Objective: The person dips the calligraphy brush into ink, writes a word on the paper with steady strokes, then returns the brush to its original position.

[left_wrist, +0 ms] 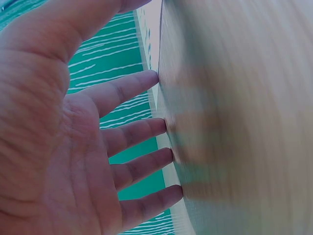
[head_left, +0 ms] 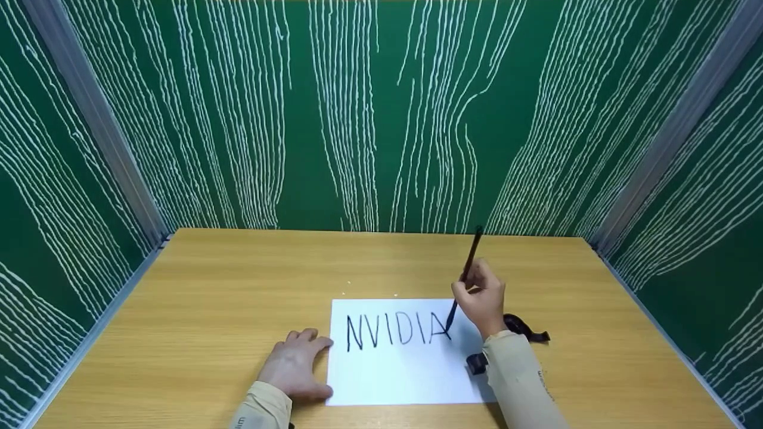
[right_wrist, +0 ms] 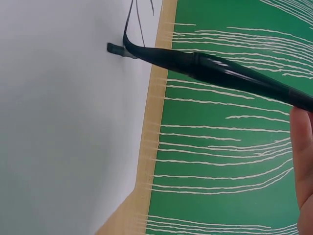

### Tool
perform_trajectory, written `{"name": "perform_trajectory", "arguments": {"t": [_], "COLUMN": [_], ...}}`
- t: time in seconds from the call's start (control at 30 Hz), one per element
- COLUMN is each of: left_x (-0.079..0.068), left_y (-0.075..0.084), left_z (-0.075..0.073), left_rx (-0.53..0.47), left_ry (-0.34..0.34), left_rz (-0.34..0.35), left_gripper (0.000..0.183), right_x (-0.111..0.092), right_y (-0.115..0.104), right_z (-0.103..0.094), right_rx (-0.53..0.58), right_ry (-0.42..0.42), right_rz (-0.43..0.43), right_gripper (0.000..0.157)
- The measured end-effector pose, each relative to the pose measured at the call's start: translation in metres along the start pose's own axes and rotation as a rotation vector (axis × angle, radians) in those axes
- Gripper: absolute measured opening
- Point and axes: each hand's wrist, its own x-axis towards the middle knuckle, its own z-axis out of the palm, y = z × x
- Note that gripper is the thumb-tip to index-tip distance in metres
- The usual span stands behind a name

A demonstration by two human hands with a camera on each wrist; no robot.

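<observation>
A sheet of white paper (head_left: 405,375) lies on the wooden table with "NVIDIA" lettered across it in dark strokes. My right hand (head_left: 481,298) pinches a slim black brush (head_left: 470,262), tilted with its top end up and away. In the right wrist view, the bent tip of the brush (right_wrist: 161,58) touches the paper (right_wrist: 63,122) at the end of a dark line. Spread fingers on my left hand (head_left: 295,366) rest their tips on the table, with the index finger and thumb at the paper's left edge. The left wrist view shows this palm (left_wrist: 73,147) holding nothing.
Beside the right wrist lie a curved black object (head_left: 518,325) and a small black block-like piece (head_left: 476,364), both partly hidden by the sleeve. Tiny pale specks dot the table (head_left: 208,298) beyond the paper. Green walls (head_left: 387,119) with white wavy lines enclose the table.
</observation>
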Motion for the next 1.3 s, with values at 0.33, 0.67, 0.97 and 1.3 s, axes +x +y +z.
{"name": "perform_trajectory", "arguments": {"t": [0.33, 0.67, 0.97, 1.3], "left_x": [0.001, 0.0, 0.001, 0.002], "left_y": [0.001, 0.002, 0.001, 0.002], "left_z": [0.0, 0.001, 0.001, 0.001], "left_rx": [0.002, -0.007, 0.007, 0.004], "left_ry": [-0.011, -0.022, -0.026, -0.039], "left_rz": [-0.014, -0.034, -0.025, -0.048], "left_gripper": [0.084, 0.084, 0.082, 0.084], "right_x": [-0.002, 0.0, 0.009, 0.017], "right_y": [0.017, 0.024, 0.018, 0.006], "right_z": [0.0, -0.003, -0.006, -0.014], "right_rx": [-0.009, 0.079, 0.15, 0.093], "right_ry": [-0.004, 0.066, 0.069, 0.058], "right_rz": [0.065, 0.197, 0.18, 0.298], "right_gripper": [0.024, 0.023, 0.025, 0.03]}}
